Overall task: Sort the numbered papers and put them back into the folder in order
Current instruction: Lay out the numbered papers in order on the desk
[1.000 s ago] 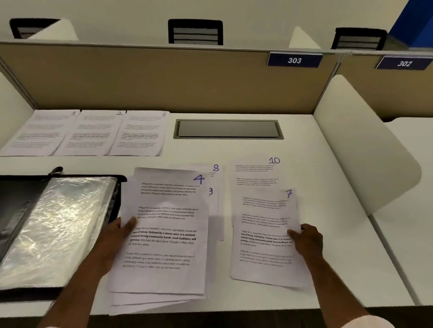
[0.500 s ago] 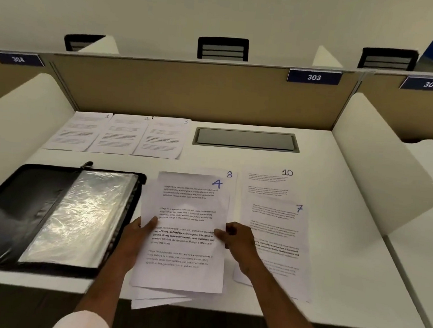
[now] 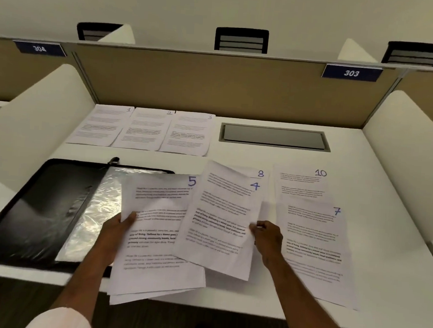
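Right hand [image 3: 268,238] now pinches the white printed sheet no. 4 [image 3: 222,215], peeled off the pile [image 3: 154,236] mid-frame; left hand [image 3: 117,231] grips the rest, 5 showing on top. Prob joins the 1-3 row [image 3: 146,129] upper left next.

Papers [image 3: 219,215] 1–5, 7, 8, 10; signs 303 [image 3: 351,73], 304 [image 3: 39,48]
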### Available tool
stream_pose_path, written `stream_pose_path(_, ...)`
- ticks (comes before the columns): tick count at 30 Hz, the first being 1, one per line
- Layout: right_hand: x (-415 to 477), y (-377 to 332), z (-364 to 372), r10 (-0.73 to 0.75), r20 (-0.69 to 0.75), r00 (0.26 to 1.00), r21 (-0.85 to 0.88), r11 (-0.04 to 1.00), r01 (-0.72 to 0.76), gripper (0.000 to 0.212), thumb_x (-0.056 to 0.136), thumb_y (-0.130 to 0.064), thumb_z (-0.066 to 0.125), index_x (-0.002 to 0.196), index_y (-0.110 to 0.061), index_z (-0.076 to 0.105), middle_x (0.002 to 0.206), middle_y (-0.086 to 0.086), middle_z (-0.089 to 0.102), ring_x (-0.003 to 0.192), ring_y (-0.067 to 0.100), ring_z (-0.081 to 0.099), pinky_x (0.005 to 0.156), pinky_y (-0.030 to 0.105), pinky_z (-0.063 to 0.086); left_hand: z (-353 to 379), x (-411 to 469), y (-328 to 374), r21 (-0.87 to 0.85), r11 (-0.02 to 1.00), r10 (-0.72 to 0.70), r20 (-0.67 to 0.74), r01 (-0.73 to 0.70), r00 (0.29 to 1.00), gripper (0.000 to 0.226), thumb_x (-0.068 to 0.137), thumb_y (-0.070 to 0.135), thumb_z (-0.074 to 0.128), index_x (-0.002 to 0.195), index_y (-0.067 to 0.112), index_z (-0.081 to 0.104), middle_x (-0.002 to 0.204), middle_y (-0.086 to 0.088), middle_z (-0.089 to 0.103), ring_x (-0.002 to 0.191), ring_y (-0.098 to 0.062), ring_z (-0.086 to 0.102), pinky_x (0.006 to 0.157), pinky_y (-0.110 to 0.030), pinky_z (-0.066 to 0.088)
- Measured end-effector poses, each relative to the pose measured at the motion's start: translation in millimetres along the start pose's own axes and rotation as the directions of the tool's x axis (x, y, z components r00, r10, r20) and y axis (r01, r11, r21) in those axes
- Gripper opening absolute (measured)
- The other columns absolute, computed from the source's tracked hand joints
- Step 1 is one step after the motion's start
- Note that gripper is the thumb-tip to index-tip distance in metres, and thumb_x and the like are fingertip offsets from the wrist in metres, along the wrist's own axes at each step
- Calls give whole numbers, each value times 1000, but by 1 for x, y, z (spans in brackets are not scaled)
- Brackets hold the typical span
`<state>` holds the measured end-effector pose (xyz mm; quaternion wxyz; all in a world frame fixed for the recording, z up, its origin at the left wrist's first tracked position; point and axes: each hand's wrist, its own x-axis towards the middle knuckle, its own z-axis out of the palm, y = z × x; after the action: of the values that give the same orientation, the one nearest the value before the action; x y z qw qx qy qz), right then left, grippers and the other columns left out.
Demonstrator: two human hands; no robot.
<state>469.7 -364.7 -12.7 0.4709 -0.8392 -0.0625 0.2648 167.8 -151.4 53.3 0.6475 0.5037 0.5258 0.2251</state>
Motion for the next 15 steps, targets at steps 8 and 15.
stream_pose_path(8,0,-4,32,22,-67,998,-149,988,-32,20,92,-18,64,104,-2,66,103,13,69,82,20,57,81,30,50,-67,16,8,1,999,-32,2,32,999,27,92,28,63,112,10,61,97,-24,72,76,-38,72,59,-45,60)
stream_pose_path(15,-5,-10,36,21,-50,999,-188,982,-30,21,92,-17,64,107,-3,66,107,12,69,79,15,54,71,22,43,-70,32,15,73,997,-17,58,13,998,32,90,32,65,112,10,61,93,-22,73,76,-40,72,63,-49,60)
